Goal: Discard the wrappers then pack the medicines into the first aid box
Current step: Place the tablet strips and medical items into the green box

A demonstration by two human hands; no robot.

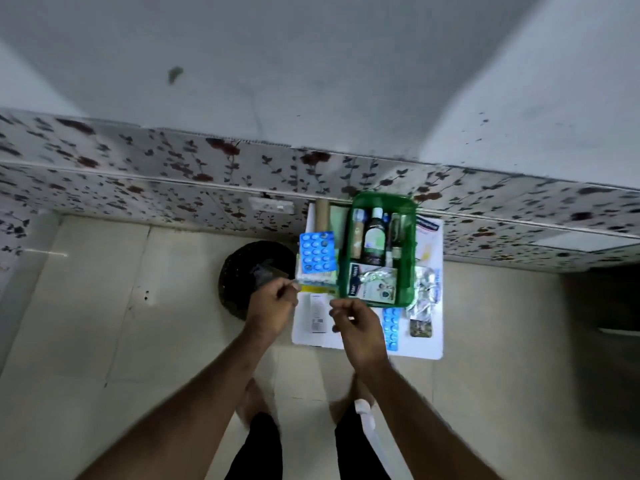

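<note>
1. Above the black bin (254, 271) on the floor, the left hand (272, 303) pinched a thin, blurred scrap (probably a wrapper) between thumb and fingertips; held near the bin's rim, it could have dropped onto the tiles instead.
2. Beside it, the right hand (356, 327) was curled, fingers drawn together; whether it held anything I cannot tell.
3. On the white table (429, 344), the green first aid box (410, 244) already held a dark bottle (374, 242) and cartons, while blue blister packs (318, 251) and foil strips (424, 292) lay outside; a careless reach could have swept those off the edge.
4. Writing was mostly unreadable: one carton (355, 284) showed "Ha…".
</note>
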